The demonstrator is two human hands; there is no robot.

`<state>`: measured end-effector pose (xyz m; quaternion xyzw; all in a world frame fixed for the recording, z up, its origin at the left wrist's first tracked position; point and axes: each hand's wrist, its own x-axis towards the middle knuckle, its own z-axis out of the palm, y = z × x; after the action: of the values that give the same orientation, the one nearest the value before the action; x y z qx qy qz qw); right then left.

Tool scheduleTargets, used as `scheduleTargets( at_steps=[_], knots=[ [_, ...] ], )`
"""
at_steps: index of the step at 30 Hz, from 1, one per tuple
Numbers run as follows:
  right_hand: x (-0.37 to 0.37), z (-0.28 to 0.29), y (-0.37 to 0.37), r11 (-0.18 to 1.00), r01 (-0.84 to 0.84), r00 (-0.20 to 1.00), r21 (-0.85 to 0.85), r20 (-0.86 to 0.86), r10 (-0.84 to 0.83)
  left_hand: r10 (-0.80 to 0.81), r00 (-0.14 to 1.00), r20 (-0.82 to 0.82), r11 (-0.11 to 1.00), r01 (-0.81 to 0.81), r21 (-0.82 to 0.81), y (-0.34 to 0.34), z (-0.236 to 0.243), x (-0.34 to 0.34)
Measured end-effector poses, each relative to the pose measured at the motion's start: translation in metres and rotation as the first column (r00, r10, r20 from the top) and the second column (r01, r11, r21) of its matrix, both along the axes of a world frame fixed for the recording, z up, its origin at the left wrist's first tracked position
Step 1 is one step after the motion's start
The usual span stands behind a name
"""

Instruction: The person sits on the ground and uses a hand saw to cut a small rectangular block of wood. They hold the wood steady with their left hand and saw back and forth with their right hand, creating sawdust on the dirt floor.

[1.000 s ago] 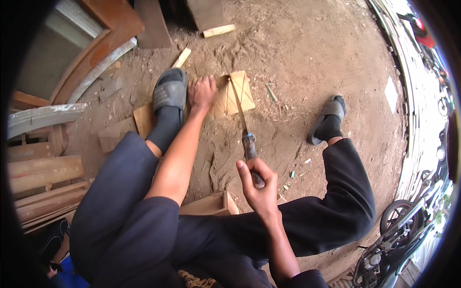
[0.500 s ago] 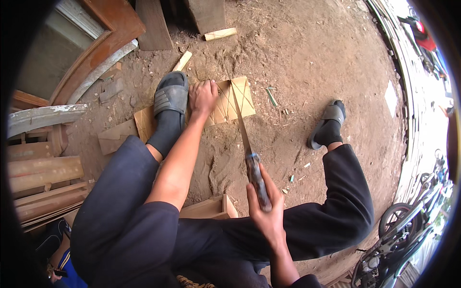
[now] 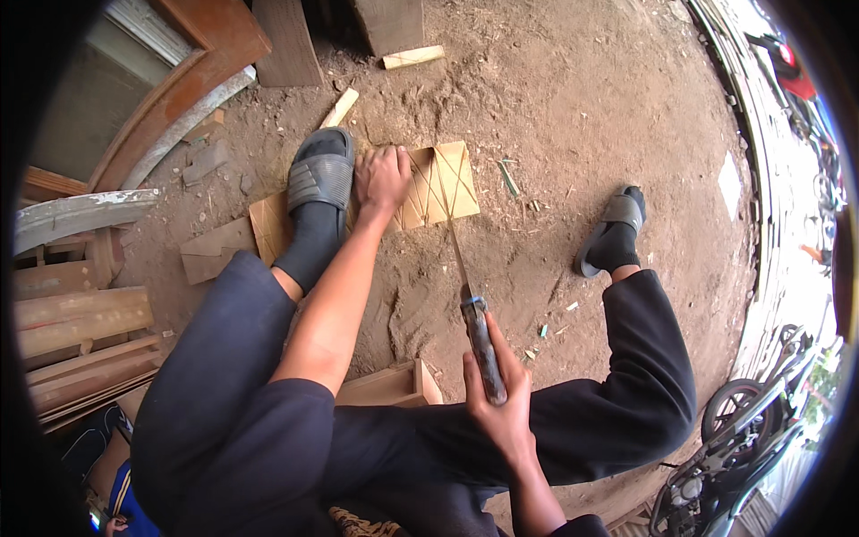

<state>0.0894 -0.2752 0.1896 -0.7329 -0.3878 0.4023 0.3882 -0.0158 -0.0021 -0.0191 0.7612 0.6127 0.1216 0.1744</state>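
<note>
My right hand [image 3: 501, 394] is wrapped round the dark, worn handle of a handsaw [image 3: 456, 251]. Its narrow blade runs away from me onto a light wooden board [image 3: 413, 210], along one of the crossing dark lines drawn there. My left hand [image 3: 382, 182] presses on the board, its fingers curled toward the far edge. Beside that hand, my left foot in a grey slide sandal [image 3: 320, 179] stands on the board's left part and hides some of it. How deep the blade sits in the wood is hard to make out.
Wood offcuts [image 3: 413, 57] lie on the dirt floor beyond the board. Door frames [image 3: 192, 80] and stacked timber [image 3: 85, 322] stand at left. An open wooden box [image 3: 394, 387] is between my legs. A motorcycle [image 3: 734, 438] is at lower right. My right foot [image 3: 617, 228] is planted at right.
The saw has been drawn back toward me a short way, with its handle now lower. My left hand and foot keep their places on the board.
</note>
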Motion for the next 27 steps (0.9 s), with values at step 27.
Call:
scheduleTargets(
  at_steps=[27],
  knots=[
    [0.018,0.013,0.029,0.995,0.017,0.994,-0.098,-0.108,-0.027,-0.033,0.998,-0.048,0.993,0.038,0.116,0.003,-0.014,-0.008]
  ],
)
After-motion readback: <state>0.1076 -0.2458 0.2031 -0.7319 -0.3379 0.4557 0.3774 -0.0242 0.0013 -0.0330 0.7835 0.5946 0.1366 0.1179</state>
